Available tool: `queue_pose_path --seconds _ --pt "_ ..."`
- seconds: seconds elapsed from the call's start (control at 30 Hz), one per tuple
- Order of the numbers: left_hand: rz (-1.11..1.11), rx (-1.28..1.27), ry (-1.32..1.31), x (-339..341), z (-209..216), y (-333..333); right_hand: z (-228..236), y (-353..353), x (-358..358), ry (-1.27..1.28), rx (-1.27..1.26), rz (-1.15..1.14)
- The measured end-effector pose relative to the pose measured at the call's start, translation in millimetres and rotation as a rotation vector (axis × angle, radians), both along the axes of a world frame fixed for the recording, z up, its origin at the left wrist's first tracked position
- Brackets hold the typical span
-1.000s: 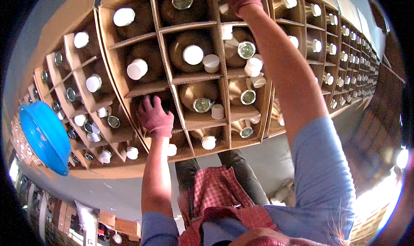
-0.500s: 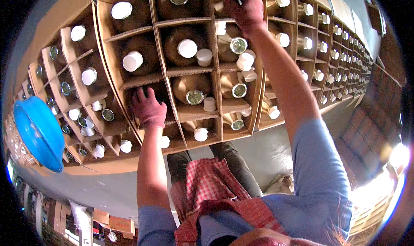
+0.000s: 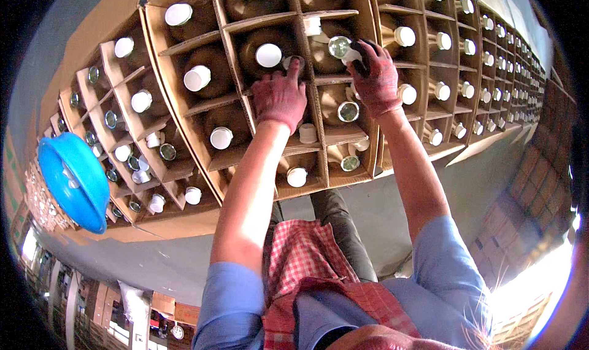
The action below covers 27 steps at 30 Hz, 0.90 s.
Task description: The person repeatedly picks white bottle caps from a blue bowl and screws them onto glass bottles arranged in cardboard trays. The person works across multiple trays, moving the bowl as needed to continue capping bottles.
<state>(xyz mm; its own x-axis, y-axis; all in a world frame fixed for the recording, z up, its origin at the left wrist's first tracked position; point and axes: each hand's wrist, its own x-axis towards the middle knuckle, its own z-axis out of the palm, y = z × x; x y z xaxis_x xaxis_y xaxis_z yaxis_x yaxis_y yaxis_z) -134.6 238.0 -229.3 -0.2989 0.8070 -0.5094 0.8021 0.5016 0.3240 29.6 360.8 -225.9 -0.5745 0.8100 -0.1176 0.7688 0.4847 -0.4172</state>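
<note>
Both my hands wear dark red gloves over a divided cardboard box [image 3: 257, 26] of glass bottles. My right hand [image 3: 377, 80] is closed around a white cap [image 3: 352, 56] beside the mouth of an uncapped glass bottle [image 3: 339, 46]. My left hand [image 3: 281, 100] has its fingers apart over the middle cells, with one digit touching a loose white cap [image 3: 292, 62]. Just above that hand is a bottle with a white cap [image 3: 269, 55]. Another uncapped bottle [image 3: 348, 111] sits below my right hand. My left hand hides part of the cell beneath it.
A blue plastic basin [image 3: 75, 184] rests at the left over smaller-looking cells of bottles. More boxes of capped bottles [image 3: 442, 41] run off to the right. Loose white caps [image 3: 308, 133] lie between bottles. Stacked brown boxes [image 3: 534, 184] stand at the far right.
My right hand has come down from the upper cell, where a capped bottle now shows, and holds a cap. My left hand has moved right from a cell where a white cap now shows.
</note>
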Motion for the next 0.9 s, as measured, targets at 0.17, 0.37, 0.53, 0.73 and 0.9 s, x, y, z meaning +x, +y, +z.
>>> queue_pose_path --seconds 0.17,0.37,0.53,0.73,0.9 --pt "0.217 -0.078 -0.291 -4 -12 33 -31 14 -25 0.075 -0.177 -0.073" --pt "0.254 -0.006 -0.157 6 -30 21 -48 25 -51 -0.188 -0.066 -0.163" --pt "0.157 0.195 -0.102 6 -18 11 -47 35 -51 -0.321 -0.020 0.010" --pt "0.266 0.531 -0.010 -52 14 39 -49 33 -46 -0.300 -0.035 -0.021" --pt "0.008 0.677 0.333 -128 -40 98 -46 33 -57 -0.262 -0.033 -0.006"
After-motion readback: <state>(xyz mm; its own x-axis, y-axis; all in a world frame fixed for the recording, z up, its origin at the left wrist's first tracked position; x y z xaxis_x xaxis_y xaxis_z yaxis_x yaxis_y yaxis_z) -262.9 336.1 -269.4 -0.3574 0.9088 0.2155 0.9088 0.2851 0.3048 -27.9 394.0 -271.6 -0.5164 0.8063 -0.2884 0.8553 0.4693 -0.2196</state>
